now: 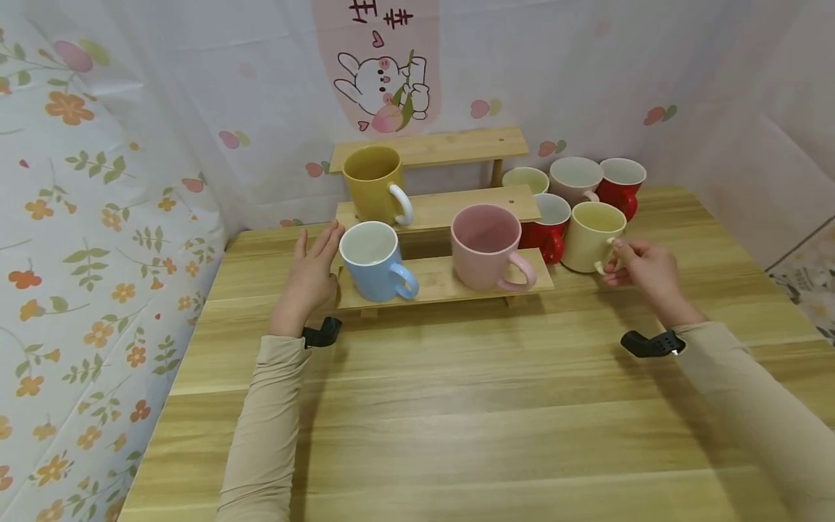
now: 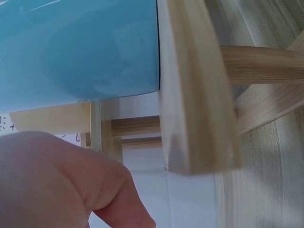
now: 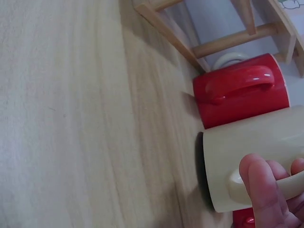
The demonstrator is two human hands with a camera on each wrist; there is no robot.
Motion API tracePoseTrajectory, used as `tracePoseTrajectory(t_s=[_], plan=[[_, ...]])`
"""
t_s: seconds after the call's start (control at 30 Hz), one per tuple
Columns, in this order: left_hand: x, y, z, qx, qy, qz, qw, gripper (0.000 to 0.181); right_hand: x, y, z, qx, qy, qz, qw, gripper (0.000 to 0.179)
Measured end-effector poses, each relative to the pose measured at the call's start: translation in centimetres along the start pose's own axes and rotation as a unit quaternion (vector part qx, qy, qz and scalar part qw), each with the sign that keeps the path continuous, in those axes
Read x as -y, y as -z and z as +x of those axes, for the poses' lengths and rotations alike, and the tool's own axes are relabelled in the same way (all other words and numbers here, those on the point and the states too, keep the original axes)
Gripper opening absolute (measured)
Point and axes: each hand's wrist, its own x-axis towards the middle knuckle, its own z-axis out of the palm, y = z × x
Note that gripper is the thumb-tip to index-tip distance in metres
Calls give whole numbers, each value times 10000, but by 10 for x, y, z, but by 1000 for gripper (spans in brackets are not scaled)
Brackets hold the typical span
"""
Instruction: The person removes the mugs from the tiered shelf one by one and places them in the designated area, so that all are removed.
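My right hand (image 1: 646, 272) pinches the handle of a cream mug (image 1: 590, 235), which stands upright at the front of a group of mugs. The right wrist view shows thumb and fingers around that handle and a red mug (image 3: 240, 90) beside the cream one. My left hand (image 1: 309, 275), fingers extended, is at the left end of a three-tier wooden rack (image 1: 430, 281). A light blue mug (image 1: 375, 264) stands on the lowest tier next to that hand, with a pink mug (image 1: 484, 250) farther right. On the middle tier sits a mustard mug (image 1: 372, 185) with a white handle.
Behind the cream mug stand a pale pink mug (image 1: 574, 177), another red mug (image 1: 622, 181) and a pale yellow-green mug (image 1: 525, 179), partly hidden by the rack. The wooden table (image 1: 470, 420) extends toward me. A patterned curtain (image 1: 261, 87) hangs behind.
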Motion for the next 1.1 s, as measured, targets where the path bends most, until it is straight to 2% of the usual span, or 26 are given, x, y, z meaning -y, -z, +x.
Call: tracePoseTrajectory(t_s=[0.3, 0.6, 0.8, 1.1], plan=[[1, -2, -3, -16, 28, -21, 10000, 77, -5, -5, 8, -184, -31, -193, 9996, 31], [0, -1, -1, -24, 16, 3, 10000, 78, -9, -8, 16, -426, 4, -668, 9969, 34], [0, -1, -1, -40, 45, -52, 10000, 78, -9, -10, 24, -405, 54, -821, 9958, 38], [0, -1, 1, -123, -83, 61, 9999, 76, -7, -12, 34, -481, 104, -1090, 9928, 46]])
